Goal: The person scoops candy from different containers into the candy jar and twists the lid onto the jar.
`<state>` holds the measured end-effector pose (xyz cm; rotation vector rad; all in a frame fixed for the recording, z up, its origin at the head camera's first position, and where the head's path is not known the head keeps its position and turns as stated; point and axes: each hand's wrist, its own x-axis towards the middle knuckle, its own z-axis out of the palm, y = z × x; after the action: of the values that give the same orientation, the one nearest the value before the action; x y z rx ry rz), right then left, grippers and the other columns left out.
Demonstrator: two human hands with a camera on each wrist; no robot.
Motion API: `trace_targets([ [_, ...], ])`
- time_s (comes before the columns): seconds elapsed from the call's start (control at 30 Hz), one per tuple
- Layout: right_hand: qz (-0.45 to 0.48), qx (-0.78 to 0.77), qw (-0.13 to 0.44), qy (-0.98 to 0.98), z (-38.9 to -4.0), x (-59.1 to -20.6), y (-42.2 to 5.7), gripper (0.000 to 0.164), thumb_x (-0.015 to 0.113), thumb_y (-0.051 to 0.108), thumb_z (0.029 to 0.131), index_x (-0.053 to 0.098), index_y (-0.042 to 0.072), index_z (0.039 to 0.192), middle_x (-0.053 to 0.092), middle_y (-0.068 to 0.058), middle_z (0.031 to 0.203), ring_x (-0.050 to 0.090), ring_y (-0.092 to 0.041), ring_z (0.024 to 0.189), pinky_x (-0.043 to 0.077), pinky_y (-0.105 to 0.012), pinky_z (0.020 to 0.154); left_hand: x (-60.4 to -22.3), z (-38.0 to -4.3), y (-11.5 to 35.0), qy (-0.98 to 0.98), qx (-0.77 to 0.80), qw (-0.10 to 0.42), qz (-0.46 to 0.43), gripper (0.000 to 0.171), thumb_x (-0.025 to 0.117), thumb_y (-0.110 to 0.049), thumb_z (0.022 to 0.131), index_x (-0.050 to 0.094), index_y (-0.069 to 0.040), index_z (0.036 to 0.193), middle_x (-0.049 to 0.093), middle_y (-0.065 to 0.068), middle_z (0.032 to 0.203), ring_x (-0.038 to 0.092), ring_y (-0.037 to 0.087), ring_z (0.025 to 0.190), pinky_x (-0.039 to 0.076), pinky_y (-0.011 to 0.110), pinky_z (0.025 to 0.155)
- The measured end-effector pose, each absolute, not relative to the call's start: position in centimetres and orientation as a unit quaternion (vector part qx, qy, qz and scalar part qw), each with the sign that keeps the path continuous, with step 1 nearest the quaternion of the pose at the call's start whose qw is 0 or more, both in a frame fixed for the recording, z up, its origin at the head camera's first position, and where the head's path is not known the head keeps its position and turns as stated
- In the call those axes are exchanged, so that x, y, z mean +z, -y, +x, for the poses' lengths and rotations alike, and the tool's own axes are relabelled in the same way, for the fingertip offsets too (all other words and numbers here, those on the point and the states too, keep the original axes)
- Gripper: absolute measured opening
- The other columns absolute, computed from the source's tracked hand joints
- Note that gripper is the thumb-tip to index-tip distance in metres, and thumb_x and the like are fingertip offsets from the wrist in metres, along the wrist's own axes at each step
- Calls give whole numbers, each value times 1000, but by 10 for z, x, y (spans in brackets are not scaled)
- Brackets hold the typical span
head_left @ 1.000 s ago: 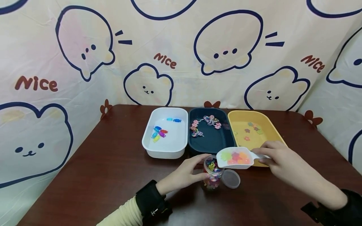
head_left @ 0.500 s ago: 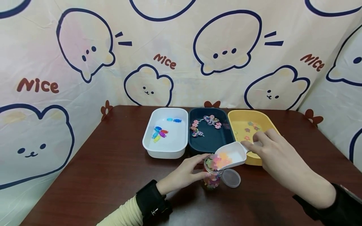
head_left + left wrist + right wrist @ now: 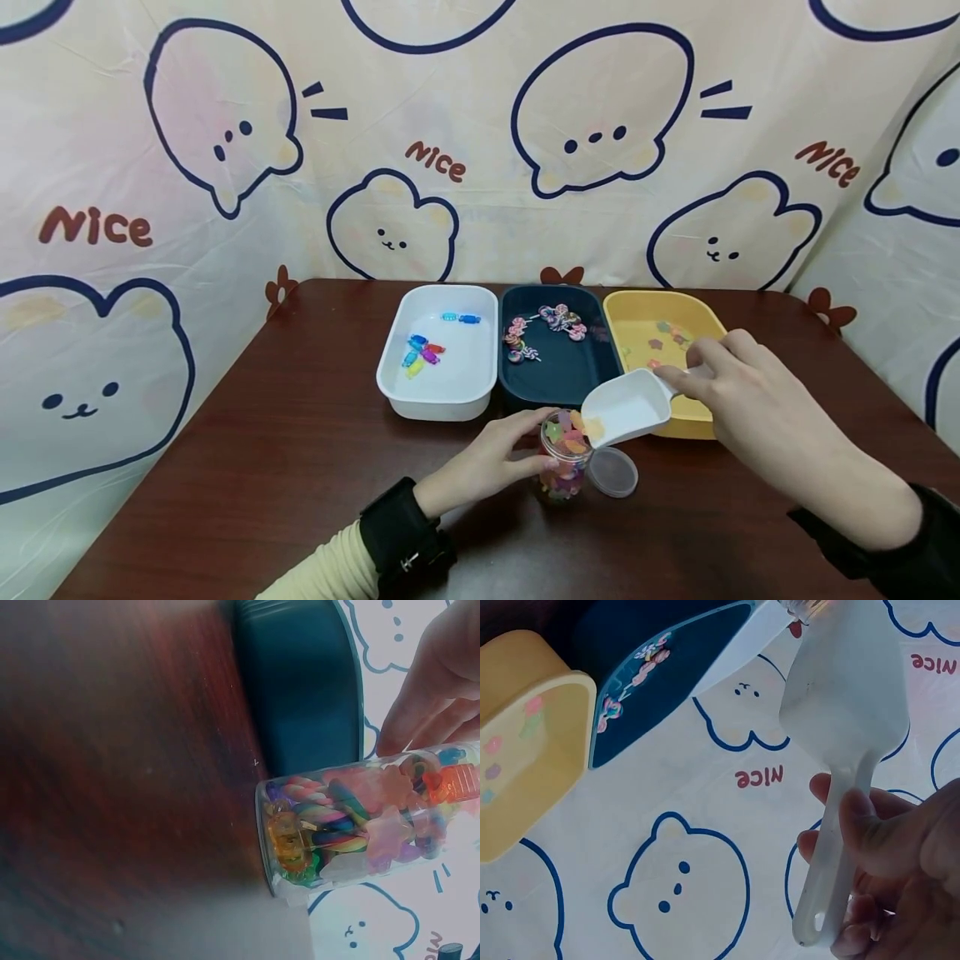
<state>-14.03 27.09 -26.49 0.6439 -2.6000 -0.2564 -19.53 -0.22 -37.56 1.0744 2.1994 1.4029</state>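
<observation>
My left hand point(image 3: 487, 457) grips a clear plastic jar point(image 3: 564, 479) that stands upright on the table. Through its wall, the left wrist view shows twisted multicoloured pieces, pale star shapes and an orange candy point(image 3: 454, 784). Pastel pieces show at the jar's mouth. A white scoop point(image 3: 626, 407) is tipped with its lip right at the rim, a few yellow-orange pieces point(image 3: 593, 428) on that lip. My right hand point(image 3: 772, 433) holds the scoop by its handle point(image 3: 825, 877), thumb laid along it in the right wrist view. Beside the jar lies a round clear lid point(image 3: 613, 473).
Behind the jar three trays stand in a row. The white tray point(image 3: 397, 387) has wrapped candy shapes, the dark blue tray point(image 3: 558, 371) small lollipops, the yellow tray point(image 3: 630, 310) pastel flower pieces. A printed cloth point(image 3: 480, 225) hangs behind the brown table point(image 3: 292, 417).
The scoop has tilted down at the jar, and most of its pastel pieces have slid into the jar's mouth. My right hand has risen with the handle. The left hand stays on the jar.
</observation>
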Motion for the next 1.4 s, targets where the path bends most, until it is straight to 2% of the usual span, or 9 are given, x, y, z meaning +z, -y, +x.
trace_targets([
  [0.17, 234, -83, 223, 943, -141, -267, -272, 56, 92, -11, 59, 81, 12, 109, 68, -18, 98, 51, -32, 86, 48, -38, 66, -376, -196, 2, -771, 488, 158, 377, 55, 62, -14, 103, 43, -4, 154, 57, 16, 147, 59, 29, 130, 51, 32, 108],
  [0.33, 233, -83, 215, 945, -141, -268, -270, 57, 93, -10, 60, 80, 12, 111, 68, -19, 100, 51, -32, 86, 48, -38, 67, -377, -196, 2, -768, 493, 157, 378, 54, 62, -14, 102, 44, -6, 153, 57, 16, 147, 58, 28, 128, 52, 28, 106],
  [0.63, 214, -67, 213, 951, -136, -264, -271, 53, 89, -15, 60, 80, 8, 108, 67, -18, 96, 50, -31, 85, 47, -38, 65, -376, -196, 2, -771, 489, 156, 377, 53, 62, -14, 103, 45, -5, 152, 58, 16, 146, 58, 29, 130, 51, 36, 109],
  [0.83, 200, -33, 195, 960, -143, -266, -274, 40, 85, -9, 71, 78, 3, 108, 67, -17, 96, 50, -30, 87, 50, -34, 63, -372, -198, 4, -781, 473, 159, 377, 56, 65, -16, 102, 44, -4, 153, 59, 16, 146, 59, 29, 130, 50, 36, 111],
  [0.97, 204, -19, 169, 964, -163, -268, -270, 30, 83, -1, 80, 77, -1, 110, 69, -16, 94, 50, -29, 86, 50, -33, 65, -367, -207, 11, -780, 474, 141, 383, 52, 57, -15, 105, 43, 1, 152, 53, 20, 151, 55, 34, 136, 47, 40, 113],
  [1.07, 216, -27, 140, 966, -188, -272, -260, 22, 81, 2, 84, 78, -1, 105, 67, -14, 88, 48, -28, 81, 46, -34, 68, -361, -219, 14, -804, 464, 86, 361, 42, 50, -14, 108, 50, 4, 147, 52, 23, 151, 52, 37, 138, 44, 49, 115],
  [1.17, 216, -45, 101, 970, -215, -274, -246, 12, 79, 3, 86, 79, 0, 97, 65, -14, 84, 48, -28, 80, 50, -37, 72, -355, -233, 12, -857, 422, 42, 295, 41, 53, -15, 107, 54, 5, 143, 53, 25, 149, 50, 39, 139, 41, 53, 117],
  [1.3, 204, -77, 62, 974, -248, -281, -231, 7, 74, 1, 90, 77, -3, 95, 67, -17, 88, 53, -30, 84, 56, -43, 81, -354, -251, 6, -901, 379, 56, 203, 54, 58, -19, 105, 44, 6, 151, 46, 27, 154, 46, 40, 142, 37, 53, 119],
  [1.4, 190, -94, 46, 976, -272, -290, -218, 10, 69, 0, 93, 75, -5, 99, 69, -20, 93, 54, -30, 86, 56, -42, 84, -360, -261, 2, -907, 377, 68, 173, 58, 59, -19, 105, 40, 7, 153, 45, 28, 155, 47, 40, 142, 37, 53, 119],
])
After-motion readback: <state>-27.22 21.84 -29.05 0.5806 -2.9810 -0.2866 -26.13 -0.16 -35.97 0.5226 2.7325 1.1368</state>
